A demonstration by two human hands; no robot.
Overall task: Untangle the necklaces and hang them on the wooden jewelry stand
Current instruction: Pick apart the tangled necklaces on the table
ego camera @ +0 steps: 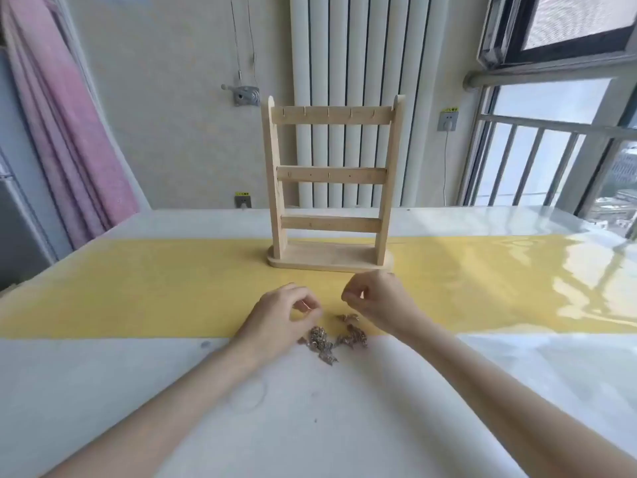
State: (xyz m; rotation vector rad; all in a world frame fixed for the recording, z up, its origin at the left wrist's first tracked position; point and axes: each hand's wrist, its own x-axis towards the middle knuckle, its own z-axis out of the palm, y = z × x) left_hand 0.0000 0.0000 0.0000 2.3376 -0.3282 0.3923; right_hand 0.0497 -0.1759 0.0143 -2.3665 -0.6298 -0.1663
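Necklaces (332,338): a tangled heap of metallic chain and charms on the table (344,408), at the near edge of the yellow strip (138,291); two main clumps side by side, a smaller bit just beyond the right clump.
Heap, long axis: roughly left to right across the view, with one tail trailing toward the person.
Left hand (279,317): fingers curled, thumb and forefinger closed in a pinch; something thin and pale shows at the tips, possibly a fine chain, too small to confirm.
Right hand (374,300): fingers curled likewise, tips pinched together; whether a strand is held cannot be told.
Heap relative to fingers: below and between both hands, on the person's side of the fingertips; left clump just beside the left hand, right clump just under the right wrist.
Nearer hand: about equal; each has its own clump close by.
Wooden jewelry stand (331,188): upright on the yellow strip, just beyond the hands, directly ahead; three crossbars, top one carrying small hooks; nothing hanging yet.
Stage, judged: untangling under way, hanging not begun.
Coming move, judged: drawing the pinched ends apart sideways, then lifting forward to the stand.
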